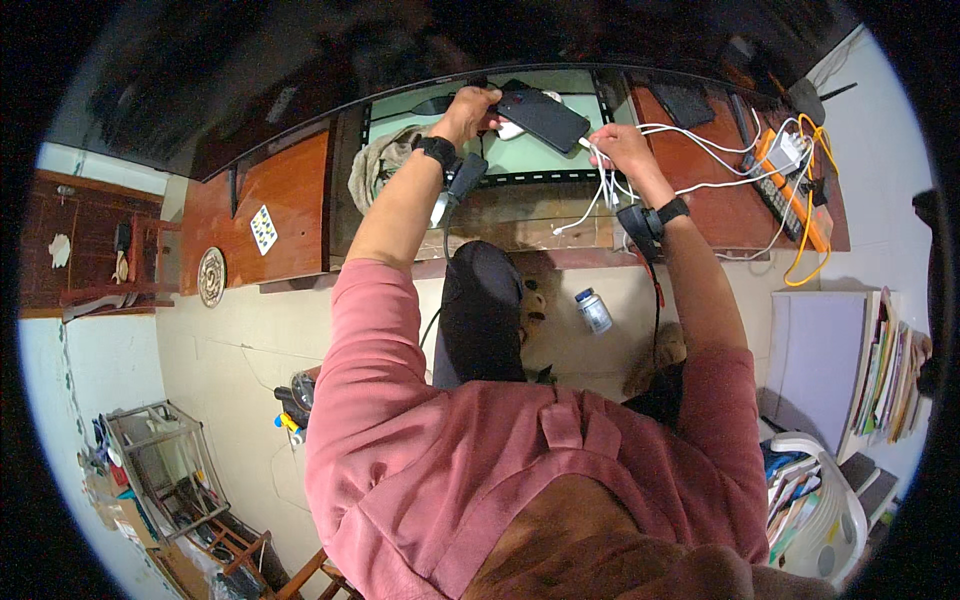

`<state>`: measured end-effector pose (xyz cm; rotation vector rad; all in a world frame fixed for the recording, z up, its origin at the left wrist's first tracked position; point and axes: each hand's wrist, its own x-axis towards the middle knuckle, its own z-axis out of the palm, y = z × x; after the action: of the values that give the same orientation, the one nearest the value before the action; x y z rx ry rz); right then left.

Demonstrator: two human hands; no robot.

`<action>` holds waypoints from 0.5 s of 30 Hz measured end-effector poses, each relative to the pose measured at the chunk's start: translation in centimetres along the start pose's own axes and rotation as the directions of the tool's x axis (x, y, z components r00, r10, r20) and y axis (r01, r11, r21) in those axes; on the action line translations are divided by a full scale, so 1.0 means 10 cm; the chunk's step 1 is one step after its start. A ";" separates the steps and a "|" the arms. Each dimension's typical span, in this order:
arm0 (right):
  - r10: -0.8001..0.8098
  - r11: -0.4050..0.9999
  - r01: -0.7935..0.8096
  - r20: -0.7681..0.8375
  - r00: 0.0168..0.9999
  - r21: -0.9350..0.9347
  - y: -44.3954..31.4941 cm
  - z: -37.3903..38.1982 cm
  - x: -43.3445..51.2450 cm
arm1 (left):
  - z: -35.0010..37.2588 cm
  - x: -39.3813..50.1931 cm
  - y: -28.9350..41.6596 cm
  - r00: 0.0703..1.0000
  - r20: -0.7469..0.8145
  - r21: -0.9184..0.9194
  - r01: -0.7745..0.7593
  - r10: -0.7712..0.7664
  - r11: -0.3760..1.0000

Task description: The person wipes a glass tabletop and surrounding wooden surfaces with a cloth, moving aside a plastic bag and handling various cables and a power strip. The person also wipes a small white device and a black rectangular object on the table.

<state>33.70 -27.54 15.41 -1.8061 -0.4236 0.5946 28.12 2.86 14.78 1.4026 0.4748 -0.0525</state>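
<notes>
My left hand [472, 111] grips the far-left end of a black smartphone [546, 118], tilted over a pale green surface. Between the fingers of my right hand [624, 152] is the white plug of a charging cable [583, 142], right at the phone's near-right end. Whether the plug sits in the port cannot be told. Loose loops of white cable [602, 176] dangle below my right fingers. A white object [511, 131] lies partly hidden under the phone. Both wrists carry black strapped devices.
An orange power strip [795, 191] with a white adapter [787, 154] and tangled cables lies on the right of the wooden cabinet [255, 180]. A crumpled cloth [371, 169] rests by my left forearm. A dark screen [375, 45] overhangs the far side. On the floor is a pill bottle [594, 311].
</notes>
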 end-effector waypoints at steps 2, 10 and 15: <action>0.011 0.985 -0.009 0.007 1.000 -0.174 0.02 0.01 0.01 | 0.01 0.03 0.02 0.995 -0.095 0.250 -0.010 0.035 0.968; -0.403 0.867 0.179 -0.444 0.800 -0.465 -0.08 -0.06 -0.29 | -0.05 0.24 -0.05 0.994 -0.079 0.262 -0.049 0.072 0.964; -0.463 0.886 0.348 -0.547 0.697 -0.307 -0.32 -0.33 -0.66 | -0.06 0.28 -0.10 0.961 -0.208 0.616 -0.018 0.184 0.788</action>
<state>30.32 -32.82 20.46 -1.8734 -0.4185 -0.3642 30.15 3.93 12.80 2.0938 0.6305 0.0756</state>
